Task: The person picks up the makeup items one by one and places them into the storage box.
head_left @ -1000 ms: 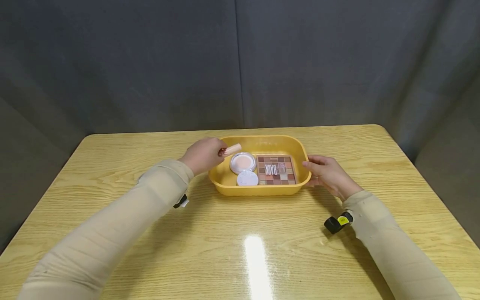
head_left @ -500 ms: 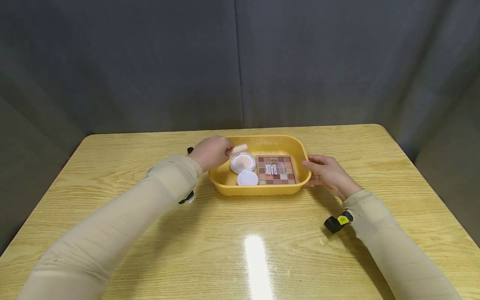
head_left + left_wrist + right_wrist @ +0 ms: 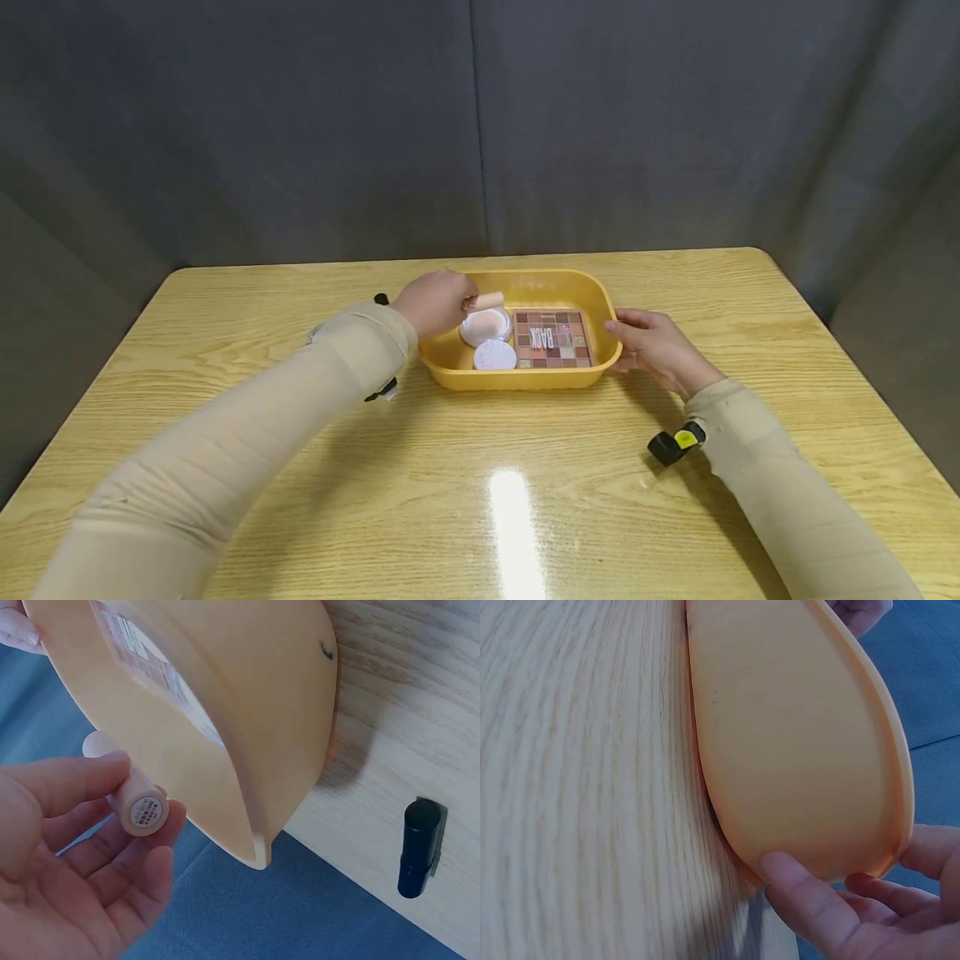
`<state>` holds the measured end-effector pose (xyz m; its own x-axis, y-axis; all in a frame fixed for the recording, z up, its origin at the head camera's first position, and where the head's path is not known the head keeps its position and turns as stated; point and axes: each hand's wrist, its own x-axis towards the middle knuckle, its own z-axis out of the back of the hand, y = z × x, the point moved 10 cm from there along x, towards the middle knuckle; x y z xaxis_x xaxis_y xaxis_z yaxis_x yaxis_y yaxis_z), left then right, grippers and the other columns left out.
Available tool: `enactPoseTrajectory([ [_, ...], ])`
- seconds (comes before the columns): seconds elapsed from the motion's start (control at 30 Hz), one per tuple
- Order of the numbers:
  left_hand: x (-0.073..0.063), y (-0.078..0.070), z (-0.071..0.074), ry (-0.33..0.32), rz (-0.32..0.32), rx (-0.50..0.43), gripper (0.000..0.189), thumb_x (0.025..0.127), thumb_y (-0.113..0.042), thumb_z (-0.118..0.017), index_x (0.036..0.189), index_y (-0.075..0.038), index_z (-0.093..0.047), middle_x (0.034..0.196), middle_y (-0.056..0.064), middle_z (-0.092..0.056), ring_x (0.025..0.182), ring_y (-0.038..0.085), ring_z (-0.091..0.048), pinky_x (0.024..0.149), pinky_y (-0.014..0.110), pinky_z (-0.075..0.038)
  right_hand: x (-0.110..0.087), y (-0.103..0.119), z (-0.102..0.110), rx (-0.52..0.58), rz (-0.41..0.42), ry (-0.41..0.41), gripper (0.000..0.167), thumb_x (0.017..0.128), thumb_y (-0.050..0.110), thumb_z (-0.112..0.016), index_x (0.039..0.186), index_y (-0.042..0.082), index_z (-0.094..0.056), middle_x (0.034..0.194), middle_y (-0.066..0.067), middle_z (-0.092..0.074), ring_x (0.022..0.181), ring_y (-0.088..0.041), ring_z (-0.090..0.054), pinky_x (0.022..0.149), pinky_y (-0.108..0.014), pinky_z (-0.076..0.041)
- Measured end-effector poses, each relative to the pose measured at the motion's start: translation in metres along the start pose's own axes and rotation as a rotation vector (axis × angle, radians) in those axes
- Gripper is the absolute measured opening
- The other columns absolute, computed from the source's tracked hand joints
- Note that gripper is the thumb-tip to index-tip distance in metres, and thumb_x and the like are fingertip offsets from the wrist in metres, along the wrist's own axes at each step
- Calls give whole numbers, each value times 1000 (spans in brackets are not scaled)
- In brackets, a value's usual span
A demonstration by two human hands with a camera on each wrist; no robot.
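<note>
In the head view my left hand (image 3: 437,302) is over the left end of a yellow plastic tray (image 3: 517,381). It pinches a pale peach lip gloss tube (image 3: 487,301) between thumb and fingers, its labelled end showing in the left wrist view. Just under the tube lies a round clear-rimmed compact (image 3: 486,327), partly covered. A white round case (image 3: 495,356) sits in front of that, and an eyeshadow palette (image 3: 552,340) fills the right part of the tray. My right hand (image 3: 656,346) grips the tray's right end, thumb at the rim and fingers against the outer wall.
On the wooden table (image 3: 450,500), beyond the tray's left end, a short black tube (image 3: 420,847) lies in the left wrist view; the left arm hides it in the head view. A dark grey curtain (image 3: 337,133) hangs behind the table's back edge.
My left hand has moved rightward with the lip gloss tube, from the tray's left rim to above the round compact. The right hand and the tray stay where they were.
</note>
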<state>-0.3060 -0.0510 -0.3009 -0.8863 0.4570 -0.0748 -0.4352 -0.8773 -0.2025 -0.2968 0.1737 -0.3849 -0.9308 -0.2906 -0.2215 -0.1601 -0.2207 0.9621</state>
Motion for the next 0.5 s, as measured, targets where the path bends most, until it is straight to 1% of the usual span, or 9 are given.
enactPoseTrajectory([
  [0.13,2,0,-1,20,14,7,14,92,-1,-56,89,-3,-69,81,6,-62,74,19,-50,71,31,-43,0,0,0,9,4,1,55,104,16,-43,146,-14,-24,140,-36,-35,93,-14,-61,80,-32,-55],
  [0.27,5,0,-2,30,13,16,15,93,-3,-57,97,-2,-71,85,6,-63,76,20,-51,74,32,-44,0,0,-1,9,2,0,55,104,17,-44,146,-13,-24,140,-36,-35,94,-15,-61,80,-32,-55],
  [0.4,7,-1,-2,27,4,40,15,93,-4,-58,99,-4,-72,87,7,-64,78,21,-51,76,34,-45,-1,0,-1,-3,-6,-3,55,104,17,-44,146,-13,-25,140,-36,-36,94,-15,-61,79,-32,-55],
  [0.5,8,-1,-3,39,3,50,15,93,-4,-58,100,-5,-72,89,7,-65,79,22,-52,78,34,-46,-1,-1,-1,-9,-12,-3,55,104,17,-44,146,-12,-26,141,-35,-37,95,-15,-61,79,-32,-55],
])
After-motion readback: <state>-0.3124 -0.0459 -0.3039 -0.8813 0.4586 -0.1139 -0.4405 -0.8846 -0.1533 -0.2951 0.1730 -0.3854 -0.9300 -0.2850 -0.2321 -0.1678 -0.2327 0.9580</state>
